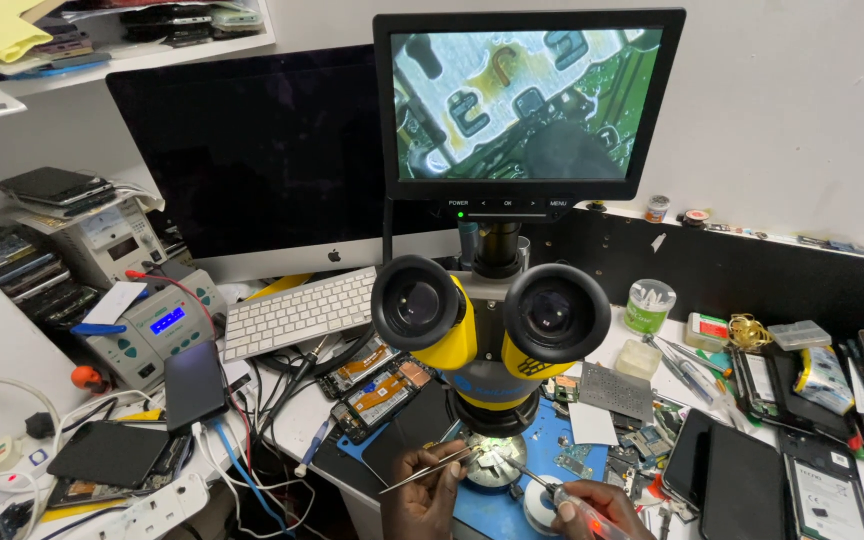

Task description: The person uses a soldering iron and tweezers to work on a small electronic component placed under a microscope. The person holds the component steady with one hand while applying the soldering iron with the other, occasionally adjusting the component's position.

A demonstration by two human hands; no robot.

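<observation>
At the bottom centre of the frame your left hand (422,495) has its grip closed on a pair of metal tweezers (430,468), whose tips point right toward the small lit circuit board (493,461) under the microscope. Just to the right, your right hand (592,508) holds a soldering iron (542,485) with a translucent reddish handle, its thin tip angled up and left onto the same board. The board sits on a blue work mat (492,508) on the white bench (297,410). Directly above it stands the yellow and black stereo microscope (492,320), its two eyepieces facing you. To the left of the microscope base lie opened phone boards (377,385), and further left a dark phone (194,385) and a grey rework station (152,325) with a blue display. To the right lie a metal stencil (617,390), several phones (742,480) and a small green-labelled tub (649,305). Behind the microscope, a white keyboard (297,312) lies before a dark desktop computer (252,150), and in the upper centre of the frame a small monitor (529,100) shows the magnified board.
</observation>
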